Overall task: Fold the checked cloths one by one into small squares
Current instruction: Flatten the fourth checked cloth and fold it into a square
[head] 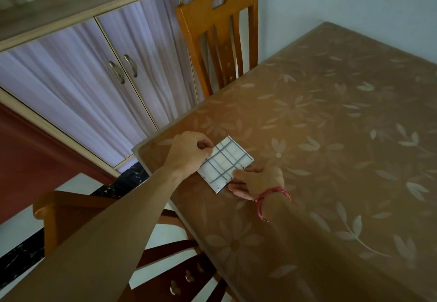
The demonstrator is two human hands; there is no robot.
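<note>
A white cloth with blue checks lies folded into a small rectangle near the left corner of the brown floral table. My left hand pinches the cloth's left edge between thumb and curled fingers. At the cloth's near right edge my right hand pinches it, a red thread band on its wrist. The part of the cloth under both hands is hidden.
A wooden chair stands at the table's far left side. Another wooden chair sits close below my left arm. A cabinet with curtained glass doors lines the wall at left.
</note>
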